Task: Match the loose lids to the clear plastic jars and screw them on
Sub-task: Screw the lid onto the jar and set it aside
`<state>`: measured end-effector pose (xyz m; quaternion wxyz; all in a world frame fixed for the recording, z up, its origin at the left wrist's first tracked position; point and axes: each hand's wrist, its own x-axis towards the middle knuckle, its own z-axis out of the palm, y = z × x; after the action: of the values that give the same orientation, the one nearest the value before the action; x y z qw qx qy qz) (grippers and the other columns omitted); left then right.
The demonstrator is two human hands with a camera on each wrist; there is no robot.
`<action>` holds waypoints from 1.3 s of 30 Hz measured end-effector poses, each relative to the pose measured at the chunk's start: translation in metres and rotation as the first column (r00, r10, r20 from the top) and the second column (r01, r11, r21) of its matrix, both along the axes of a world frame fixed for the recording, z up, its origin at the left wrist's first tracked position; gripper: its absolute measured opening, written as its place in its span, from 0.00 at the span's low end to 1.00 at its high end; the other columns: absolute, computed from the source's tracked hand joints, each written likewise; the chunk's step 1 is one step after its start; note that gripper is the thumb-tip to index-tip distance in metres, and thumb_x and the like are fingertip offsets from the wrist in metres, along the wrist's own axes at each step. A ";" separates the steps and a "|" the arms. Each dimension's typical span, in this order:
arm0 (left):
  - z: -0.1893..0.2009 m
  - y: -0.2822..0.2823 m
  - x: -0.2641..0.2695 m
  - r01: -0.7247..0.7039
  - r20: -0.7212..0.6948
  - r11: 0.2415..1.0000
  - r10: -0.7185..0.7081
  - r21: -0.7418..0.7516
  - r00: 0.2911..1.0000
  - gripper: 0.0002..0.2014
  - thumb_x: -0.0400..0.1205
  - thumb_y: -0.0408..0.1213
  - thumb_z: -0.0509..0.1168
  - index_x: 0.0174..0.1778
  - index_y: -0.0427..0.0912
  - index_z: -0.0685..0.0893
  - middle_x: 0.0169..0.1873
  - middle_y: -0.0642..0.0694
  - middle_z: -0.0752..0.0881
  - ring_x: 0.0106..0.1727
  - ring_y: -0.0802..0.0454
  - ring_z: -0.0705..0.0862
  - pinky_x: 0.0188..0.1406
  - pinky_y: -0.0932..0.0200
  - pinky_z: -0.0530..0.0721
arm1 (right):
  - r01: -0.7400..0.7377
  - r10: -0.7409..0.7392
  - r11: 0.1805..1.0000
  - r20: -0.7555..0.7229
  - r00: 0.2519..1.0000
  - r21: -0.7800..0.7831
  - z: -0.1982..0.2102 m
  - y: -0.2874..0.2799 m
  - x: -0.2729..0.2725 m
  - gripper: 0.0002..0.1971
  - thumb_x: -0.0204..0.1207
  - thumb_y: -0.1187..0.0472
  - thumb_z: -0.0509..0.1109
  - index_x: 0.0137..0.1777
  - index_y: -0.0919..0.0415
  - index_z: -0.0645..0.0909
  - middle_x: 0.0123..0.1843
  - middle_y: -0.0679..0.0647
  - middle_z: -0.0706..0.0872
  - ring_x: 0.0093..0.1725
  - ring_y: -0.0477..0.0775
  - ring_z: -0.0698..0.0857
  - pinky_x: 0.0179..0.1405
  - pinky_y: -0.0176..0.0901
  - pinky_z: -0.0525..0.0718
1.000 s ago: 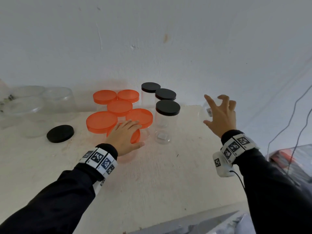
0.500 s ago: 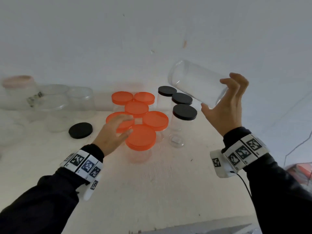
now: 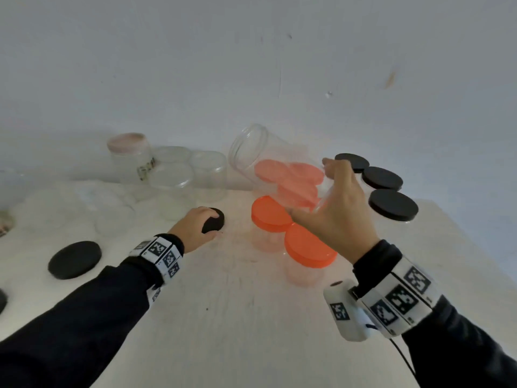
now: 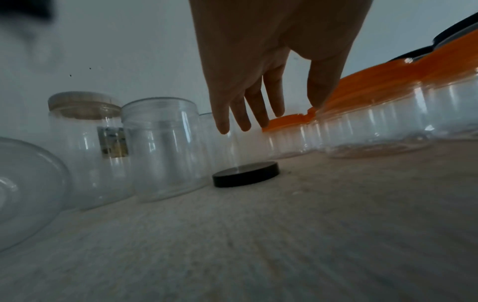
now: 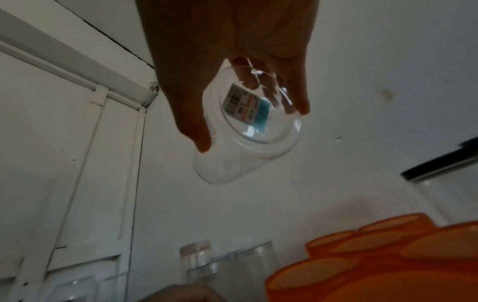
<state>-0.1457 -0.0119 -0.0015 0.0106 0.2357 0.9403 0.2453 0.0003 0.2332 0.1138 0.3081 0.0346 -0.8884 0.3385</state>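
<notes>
My right hand (image 3: 335,214) grips a clear open jar (image 3: 265,158) by its base and holds it tilted in the air above the orange-lidded jars, mouth up and to the left. In the right wrist view the jar (image 5: 245,132) shows a barcode sticker on its bottom, with the thumb and fingers of the right hand (image 5: 252,125) curled round it. My left hand (image 3: 195,228) is over a loose black lid (image 3: 214,224) on the table. In the left wrist view the left hand (image 4: 292,114) has spread fingers hanging above that lid (image 4: 245,173), apart from it.
Several orange-lidded jars (image 3: 307,245) stand in the middle and three black-lidded jars (image 3: 393,204) at the right. Open clear jars (image 3: 173,177) and one pale-lidded jar (image 3: 130,155) stand along the wall. Another loose black lid (image 3: 74,259) lies left on the white table (image 3: 223,317).
My right hand lifted the clear jar and carried it left over the orange lids. My left hand left the orange-lidded jars and moved left to the loose black lid.
</notes>
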 end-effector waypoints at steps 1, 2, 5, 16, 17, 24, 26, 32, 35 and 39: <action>-0.002 -0.003 -0.007 -0.002 0.019 1.000 0.002 -0.018 1.000 0.23 0.79 0.39 0.68 0.69 0.38 0.73 0.69 0.42 0.74 0.70 0.46 0.70 0.70 0.56 0.67 | 0.001 -0.001 1.000 0.023 1.000 -0.018 -0.001 -0.007 -0.002 0.32 0.61 0.56 0.81 0.59 0.59 0.66 0.57 0.47 0.70 0.52 0.41 0.69 0.45 0.11 0.65; -0.004 -0.005 -0.013 0.004 0.039 0.999 -0.003 -0.044 0.999 0.25 0.78 0.40 0.68 0.70 0.39 0.73 0.71 0.41 0.72 0.71 0.46 0.69 0.71 0.54 0.67 | 0.010 -0.009 0.999 0.044 0.999 -0.032 -0.002 -0.013 -0.005 0.31 0.61 0.57 0.81 0.55 0.57 0.63 0.54 0.48 0.71 0.50 0.43 0.71 0.43 0.13 0.67; -0.006 -0.007 -0.029 0.036 0.097 0.986 -0.020 -0.163 0.995 0.31 0.78 0.45 0.68 0.75 0.41 0.67 0.78 0.43 0.62 0.77 0.44 0.62 0.76 0.51 0.62 | 0.044 -0.040 0.998 0.079 0.996 -0.050 -0.005 -0.028 -0.012 0.31 0.59 0.59 0.80 0.50 0.57 0.60 0.50 0.50 0.68 0.45 0.47 0.69 0.38 0.18 0.70; -0.012 -0.006 -0.050 0.107 0.118 0.899 -0.062 -0.424 0.991 0.39 0.70 0.55 0.73 0.74 0.47 0.67 0.67 0.46 0.65 0.68 0.47 0.64 0.65 0.49 0.73 | 0.119 -0.143 0.983 0.186 0.972 0.137 -0.005 -0.052 -0.022 0.41 0.61 0.41 0.78 0.71 0.56 0.66 0.59 0.48 0.67 0.54 0.50 0.76 0.46 0.41 0.78; -0.011 -0.006 -0.049 0.111 0.113 0.896 -0.068 -0.430 0.991 0.37 0.70 0.54 0.73 0.73 0.46 0.69 0.67 0.46 0.65 0.68 0.47 0.64 0.65 0.50 0.73 | 0.123 -0.145 0.985 0.187 0.972 0.121 -0.005 -0.054 -0.023 0.40 0.62 0.40 0.77 0.71 0.56 0.66 0.60 0.48 0.69 0.55 0.49 0.76 0.47 0.41 0.78; -0.008 -0.010 -0.041 0.183 0.218 0.921 -0.111 -0.344 0.970 0.29 0.70 0.46 0.76 0.62 0.41 0.71 0.68 0.43 0.70 0.64 0.44 0.73 0.62 0.52 0.75 | 0.058 -0.033 0.993 0.236 0.971 -0.100 -0.011 -0.069 -0.026 0.29 0.61 0.51 0.80 0.54 0.56 0.66 0.51 0.48 0.75 0.49 0.49 0.78 0.37 0.34 0.77; -0.006 -0.012 -0.038 0.184 0.229 0.930 -0.113 -0.318 0.967 0.29 0.69 0.46 0.76 0.61 0.42 0.72 0.62 0.44 0.74 0.59 0.46 0.75 0.57 0.55 0.76 | 0.028 0.007 0.991 0.258 0.966 -0.133 -0.014 -0.073 -0.029 0.30 0.59 0.54 0.81 0.54 0.57 0.65 0.51 0.48 0.74 0.49 0.49 0.78 0.37 0.36 0.78; 0.009 -0.037 -0.015 0.134 0.260 0.991 -0.122 -0.029 0.958 0.32 0.63 0.55 0.74 0.60 0.45 0.76 0.55 0.47 0.80 0.55 0.49 0.78 0.55 0.57 0.77 | -0.082 0.121 0.989 0.343 0.932 -0.125 -0.022 -0.092 -0.034 0.43 0.56 0.53 0.83 0.69 0.55 0.63 0.60 0.47 0.69 0.56 0.48 0.74 0.50 0.40 0.78; 0.014 -0.060 0.001 0.029 0.221 0.988 -0.062 0.149 0.973 0.26 0.64 0.54 0.74 0.55 0.50 0.76 0.55 0.50 0.81 0.56 0.51 0.79 0.54 0.59 0.78 | -0.141 0.181 0.981 0.381 0.907 -0.131 -0.027 -0.101 -0.036 0.46 0.57 0.48 0.83 0.72 0.55 0.64 0.61 0.46 0.69 0.58 0.46 0.75 0.51 0.35 0.76; 0.015 -0.093 0.020 -0.125 0.231 0.941 0.052 0.314 0.972 0.19 0.72 0.42 0.74 0.57 0.52 0.78 0.57 0.52 0.80 0.59 0.56 0.78 0.55 0.62 0.79 | -0.176 0.236 0.967 0.395 0.888 -0.182 -0.042 -0.112 -0.041 0.44 0.59 0.45 0.82 0.72 0.56 0.66 0.63 0.44 0.71 0.60 0.45 0.76 0.49 0.33 0.74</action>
<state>-0.1261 -0.1045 0.0133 0.0641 0.1629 0.8895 0.4221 -0.0408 0.1207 0.0723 0.0769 0.0345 -0.8985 0.4308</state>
